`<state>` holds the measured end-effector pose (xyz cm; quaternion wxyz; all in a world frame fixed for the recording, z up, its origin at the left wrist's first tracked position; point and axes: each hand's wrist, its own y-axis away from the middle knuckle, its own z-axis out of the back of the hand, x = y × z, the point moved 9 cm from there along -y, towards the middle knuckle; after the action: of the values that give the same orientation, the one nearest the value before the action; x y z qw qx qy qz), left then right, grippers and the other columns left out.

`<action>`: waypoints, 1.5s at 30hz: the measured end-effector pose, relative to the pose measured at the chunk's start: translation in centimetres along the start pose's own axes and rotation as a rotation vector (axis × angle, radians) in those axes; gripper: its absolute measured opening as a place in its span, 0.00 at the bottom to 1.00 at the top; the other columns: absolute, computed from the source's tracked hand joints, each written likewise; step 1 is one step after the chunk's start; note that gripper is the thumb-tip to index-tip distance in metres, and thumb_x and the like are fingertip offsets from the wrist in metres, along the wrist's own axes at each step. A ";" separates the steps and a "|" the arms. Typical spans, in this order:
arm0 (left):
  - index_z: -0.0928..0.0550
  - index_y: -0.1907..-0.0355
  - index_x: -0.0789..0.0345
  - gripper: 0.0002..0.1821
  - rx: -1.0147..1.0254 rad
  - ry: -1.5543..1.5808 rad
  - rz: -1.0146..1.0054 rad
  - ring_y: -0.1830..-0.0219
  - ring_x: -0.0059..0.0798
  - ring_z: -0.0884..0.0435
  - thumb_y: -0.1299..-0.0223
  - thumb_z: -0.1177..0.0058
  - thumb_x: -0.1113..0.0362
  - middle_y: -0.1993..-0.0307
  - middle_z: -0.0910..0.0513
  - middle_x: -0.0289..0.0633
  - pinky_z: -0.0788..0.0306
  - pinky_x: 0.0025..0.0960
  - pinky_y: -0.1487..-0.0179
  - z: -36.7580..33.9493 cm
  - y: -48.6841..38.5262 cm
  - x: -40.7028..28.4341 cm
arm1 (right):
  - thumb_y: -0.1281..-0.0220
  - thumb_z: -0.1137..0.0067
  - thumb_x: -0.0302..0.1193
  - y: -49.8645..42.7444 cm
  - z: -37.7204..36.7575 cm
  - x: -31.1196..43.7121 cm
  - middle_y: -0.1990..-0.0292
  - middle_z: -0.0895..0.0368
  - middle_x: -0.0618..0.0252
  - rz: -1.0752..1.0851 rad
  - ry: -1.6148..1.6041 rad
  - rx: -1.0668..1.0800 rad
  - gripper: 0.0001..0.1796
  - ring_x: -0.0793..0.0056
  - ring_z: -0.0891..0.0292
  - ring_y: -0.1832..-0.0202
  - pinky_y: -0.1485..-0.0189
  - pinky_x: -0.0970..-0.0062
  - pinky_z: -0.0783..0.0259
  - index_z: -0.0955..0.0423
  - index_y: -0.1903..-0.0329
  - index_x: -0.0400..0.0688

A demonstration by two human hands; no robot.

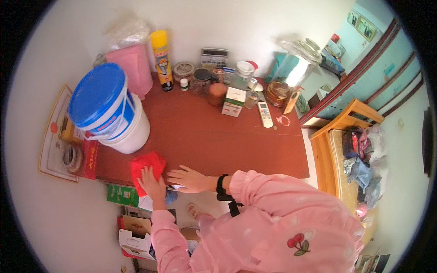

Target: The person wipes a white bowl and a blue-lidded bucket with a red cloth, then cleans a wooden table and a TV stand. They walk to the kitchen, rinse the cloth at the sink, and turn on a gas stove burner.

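Note:
A bright red cloth [155, 162] lies bunched at the front edge of a reddish-brown table [218, 143], part of it over the edge. My left hand [150, 181] rests spread on top of the cloth; whether its fingers grip it cannot be told. Just right of the cloth, my right hand [186, 178] is at the table's front edge, palm down with fingers apart and nothing in it. A black band [222, 187] circles the right wrist. Behind the cloth stands a white bucket [138, 133] with a blue-lidded bucket [97, 97] stacked on it.
Along the wall stand a yellow-capped spray can [163, 61], a calculator [214, 58], glass jars, a white-green box [234, 101] and a large glass jar [286, 75]. A remote control [265, 114] lies nearer. Open cartons [136, 242] are below at left; a wooden bed [322, 163] stands right.

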<state>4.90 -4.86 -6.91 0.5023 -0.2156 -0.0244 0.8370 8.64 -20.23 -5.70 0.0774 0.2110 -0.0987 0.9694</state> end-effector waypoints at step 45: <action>0.28 0.31 0.59 0.31 0.486 0.248 -1.147 0.24 0.46 0.44 0.36 0.50 0.51 0.28 0.35 0.46 0.57 0.62 0.24 -13.6 22.9 -57.4 | 0.34 0.48 0.48 50.0 16.5 -8.8 0.35 0.32 0.52 -0.901 0.166 -0.660 0.29 0.53 0.40 0.30 0.29 0.49 0.47 0.31 0.37 0.45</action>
<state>14.27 -67.44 -5.78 0.9046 -0.1433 0.1131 0.3853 13.44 -73.34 -2.63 0.5530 0.1197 -0.2906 0.7717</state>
